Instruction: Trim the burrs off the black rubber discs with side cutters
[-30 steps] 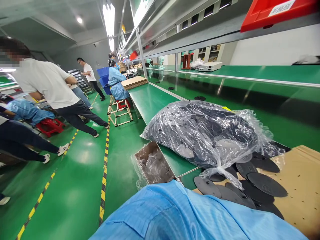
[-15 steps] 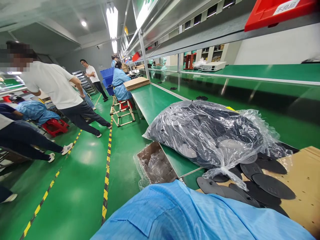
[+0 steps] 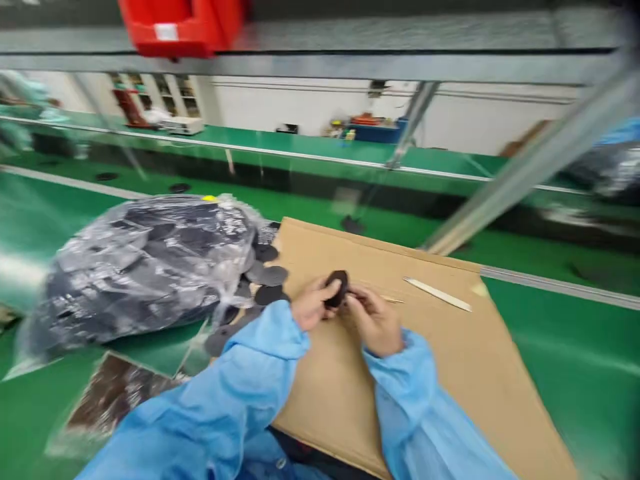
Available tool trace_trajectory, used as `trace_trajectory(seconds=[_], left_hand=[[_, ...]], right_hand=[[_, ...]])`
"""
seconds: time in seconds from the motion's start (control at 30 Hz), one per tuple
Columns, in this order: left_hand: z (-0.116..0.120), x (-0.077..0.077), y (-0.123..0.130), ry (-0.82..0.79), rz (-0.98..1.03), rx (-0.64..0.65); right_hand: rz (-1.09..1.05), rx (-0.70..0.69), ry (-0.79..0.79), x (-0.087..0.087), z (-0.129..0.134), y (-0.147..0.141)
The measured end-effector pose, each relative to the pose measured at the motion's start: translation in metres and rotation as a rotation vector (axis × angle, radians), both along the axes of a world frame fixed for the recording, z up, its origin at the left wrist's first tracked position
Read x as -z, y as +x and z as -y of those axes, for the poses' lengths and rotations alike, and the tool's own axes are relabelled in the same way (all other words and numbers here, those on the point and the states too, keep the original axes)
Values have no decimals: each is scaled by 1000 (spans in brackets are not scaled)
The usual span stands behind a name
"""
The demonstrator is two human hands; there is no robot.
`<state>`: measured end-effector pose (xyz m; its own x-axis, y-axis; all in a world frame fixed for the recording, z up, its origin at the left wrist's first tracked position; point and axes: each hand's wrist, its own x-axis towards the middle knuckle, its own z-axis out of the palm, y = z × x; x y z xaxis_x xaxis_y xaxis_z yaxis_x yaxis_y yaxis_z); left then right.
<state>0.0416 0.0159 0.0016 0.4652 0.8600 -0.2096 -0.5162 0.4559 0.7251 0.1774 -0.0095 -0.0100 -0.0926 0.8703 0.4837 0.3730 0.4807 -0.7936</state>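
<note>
My left hand [image 3: 314, 305] grips a small black disc [image 3: 337, 288] between thumb and fingers, above the brown cardboard sheet [image 3: 340, 380]. At the disc's right edge is my right hand [image 3: 376, 319], its thumb and fingers pinched together; what they hold, if anything, is too blurred to tell. Loose dark discs [image 3: 270, 295] lie on the cardboard's left side, beside a clear plastic bag [image 3: 145, 267] full of similar discs. To the right of my hands, a pale flat tool [image 3: 437, 294] rests on the cardboard. A thin stick [image 3: 393, 299] lies just behind my right hand.
An open box with plastic film [image 3: 117, 393] is at the lower left. A slanted metal post [image 3: 500, 180] rises behind the cardboard. Overhead hangs a red bin [image 3: 175, 30] on a rail. Beyond is a green belt with a few dark discs.
The view has swung right, from the aisle and walking people to the cardboard. Both hands, the held disc and the pale tool have come into sight. The bag now appears farther left.
</note>
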Motion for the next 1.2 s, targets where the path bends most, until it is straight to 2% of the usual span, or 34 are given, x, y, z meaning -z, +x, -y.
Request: trace_trajectory(seconds=[0.07,0.17,0.27,0.43,0.57,0.67,0.73,0.83,0.9,0.97,1.07,1.2], left_hand=[[0,1,-2,-1,9,47],[3,-1,-12,-22,33,106],[6,-3,-15,-49,52,110],[10,-1,-12,-126,118,127],[14,-1,-9,-91,121,119],[13,-2,-5,-72,111,37],[9,-4,-2,-73,102,-94],[0,-6,-3,-115,114,-330],[-5,-7,-6,-175,136,-425],[-9,-7,-10,-238,149,-443],[-10,-7,-14,-277,155,-415],[-5,-7,-11,-145,117,-444]], right_hand=[[-29,33,-2,-2,7,10],[18,57,62,-8,8,1],[106,70,141,-16,10,-5],[219,67,245,-23,13,1],[230,95,277,-23,15,-1],[238,91,232,-25,12,0],[322,138,161,-27,8,8],[627,328,-38,-26,2,27],[845,377,-205,-23,0,38],[960,353,-305,-21,-1,43],[965,373,-306,-19,-3,40],[881,469,-252,-13,-6,32]])
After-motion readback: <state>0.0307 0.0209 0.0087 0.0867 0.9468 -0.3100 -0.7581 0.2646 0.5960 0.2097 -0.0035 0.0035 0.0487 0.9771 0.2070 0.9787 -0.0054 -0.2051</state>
